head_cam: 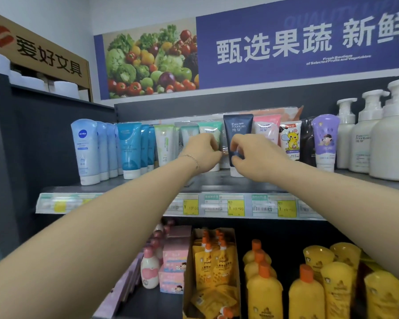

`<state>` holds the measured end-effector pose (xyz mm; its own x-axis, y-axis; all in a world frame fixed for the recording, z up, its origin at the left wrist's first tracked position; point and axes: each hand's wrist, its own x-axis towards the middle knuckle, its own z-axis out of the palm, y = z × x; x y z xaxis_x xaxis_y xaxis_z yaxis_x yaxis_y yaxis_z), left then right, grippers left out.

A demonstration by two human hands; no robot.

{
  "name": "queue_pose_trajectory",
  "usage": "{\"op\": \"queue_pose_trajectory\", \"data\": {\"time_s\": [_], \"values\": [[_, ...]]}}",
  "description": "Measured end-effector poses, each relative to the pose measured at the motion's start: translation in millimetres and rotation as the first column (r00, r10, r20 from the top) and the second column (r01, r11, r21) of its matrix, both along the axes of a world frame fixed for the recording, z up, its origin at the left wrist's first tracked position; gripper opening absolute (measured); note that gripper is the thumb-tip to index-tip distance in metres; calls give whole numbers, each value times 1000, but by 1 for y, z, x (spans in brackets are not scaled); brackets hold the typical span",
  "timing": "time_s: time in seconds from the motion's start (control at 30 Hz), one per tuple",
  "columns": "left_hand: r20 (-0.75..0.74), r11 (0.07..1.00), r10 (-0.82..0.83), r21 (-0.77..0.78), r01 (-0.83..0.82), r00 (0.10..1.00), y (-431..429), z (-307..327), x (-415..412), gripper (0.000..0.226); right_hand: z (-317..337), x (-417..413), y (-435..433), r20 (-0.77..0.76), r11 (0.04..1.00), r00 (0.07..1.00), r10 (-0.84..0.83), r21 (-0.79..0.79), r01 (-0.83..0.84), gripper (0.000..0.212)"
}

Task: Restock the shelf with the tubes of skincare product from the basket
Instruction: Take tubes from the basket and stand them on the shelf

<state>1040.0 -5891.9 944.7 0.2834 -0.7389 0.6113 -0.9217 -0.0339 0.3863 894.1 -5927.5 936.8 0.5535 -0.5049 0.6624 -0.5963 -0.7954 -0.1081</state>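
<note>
Both arms are bare along the whole length that shows, from the lower corners of the view to the wrists: the left arm (101,226) and the right arm (346,196). The left hand (203,153) and the right hand (256,157) are bare too. The one worn thing is a bracelet (192,159) round the left wrist: a thin, silvery chain of small links, lying as a fine line across the wrist, with a short end hanging at its lower side. The fingernails are too blurred to make out.
</note>
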Motion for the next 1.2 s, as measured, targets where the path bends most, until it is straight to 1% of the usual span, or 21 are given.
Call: {"op": "queue_pose_trajectory", "data": {"time_s": [0.13,0.23,0.3,0.37,0.43,0.53,0.6,0.7,0.77,0.87,0.93,1.03,1.2], "values": [[41,995,16,-101,-12,999,41,-13,17,4,-13,3,32,-9,983,1000,7,-181,-9,20],[142,986,22,-165,2,990,75,-27,25,5,-27,7,54,-23,954,999,36,-297,-41,21],[200,981,-51,-173,87,978,98,-39,27,9,-38,13,68,-41,930,997,62,-361,-72,21],[273,971,-156,-133,198,949,118,-54,28,13,-51,19,81,-44,920,994,98,-377,-107,19],[313,961,-235,-64,268,920,136,-70,29,14,-65,23,95,-49,930,993,105,-350,-116,22],[337,958,-284,56,282,898,157,-93,32,13,-89,28,115,-56,942,989,136,-301,-146,23],[316,959,-284,101,266,905,168,-110,35,11,-108,31,126,-55,951,985,165,-256,-174,19],[268,963,-254,157,218,929,182,-140,37,13,-140,35,140,-95,966,986,138,-207,-155,20],[243,956,-239,227,184,940,188,-164,37,17,-161,36,148,-127,978,984,123,-155,-142,21],[211,938,-252,292,185,944,195,-201,38,19,-192,34,162,-152,987,979,133,-67,-145,19],[183,921,-270,334,198,945,199,-224,37,21,-212,33,170,-178,991,977,119,-32,-127,20],[159,896,-272,403,189,949,205,-256,31,25,-241,30,181,-249,997,966,66,44,-57,22],[140,857,-283,481,185,949,211,-305,21,17,-289,22,195,-344,985,938,49,174,12,15]]}}
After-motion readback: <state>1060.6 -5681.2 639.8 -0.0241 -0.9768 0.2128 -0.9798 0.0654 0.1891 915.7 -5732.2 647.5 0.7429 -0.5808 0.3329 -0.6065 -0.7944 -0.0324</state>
